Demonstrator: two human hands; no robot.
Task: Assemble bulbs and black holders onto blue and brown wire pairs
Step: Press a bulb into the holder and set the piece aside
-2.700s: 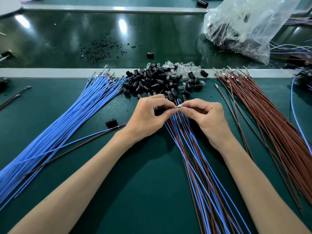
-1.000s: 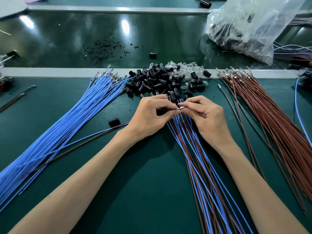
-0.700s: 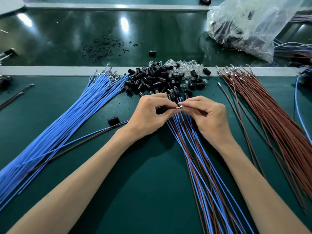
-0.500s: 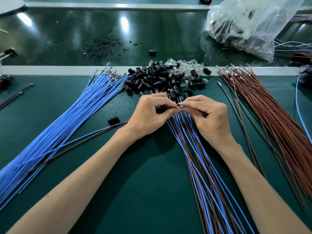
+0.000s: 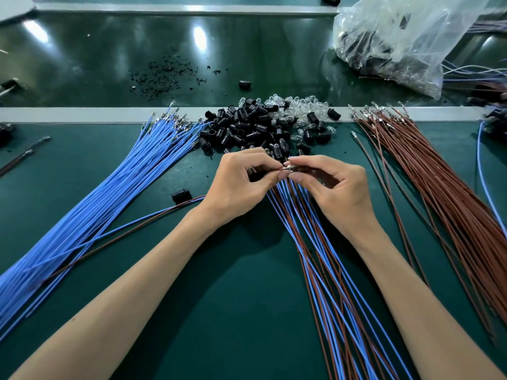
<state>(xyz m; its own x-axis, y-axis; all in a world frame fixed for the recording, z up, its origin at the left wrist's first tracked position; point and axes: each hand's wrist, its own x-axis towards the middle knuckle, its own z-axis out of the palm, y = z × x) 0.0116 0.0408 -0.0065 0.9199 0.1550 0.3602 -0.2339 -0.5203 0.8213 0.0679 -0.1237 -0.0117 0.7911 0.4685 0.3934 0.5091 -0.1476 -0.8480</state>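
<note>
The left hand (image 5: 241, 185) has thumb and forefinger clamped on the end of a wire pair (image 5: 137, 224), blue and brown, which trails off left across the mat (image 5: 233, 311). The right hand (image 5: 338, 192) pinches a shiny piece (image 5: 288, 168) at that same end. Both sets of fingertips meet just on the near side of the holders (image 5: 241, 130) and bulbs (image 5: 297, 104). The piece is too small to name surely; it is probably a bulb or a metal terminal.

The step looks like seating that part on the wire ends. It will go best with the left pinch close to the tip, so the thin wire cannot buckle. The two parts should be lined up straight and pushed along the axis, lightly if it is glass. A loose holder (image 5: 181, 194) lies just beside the pair, handy for the next fit.
</note>
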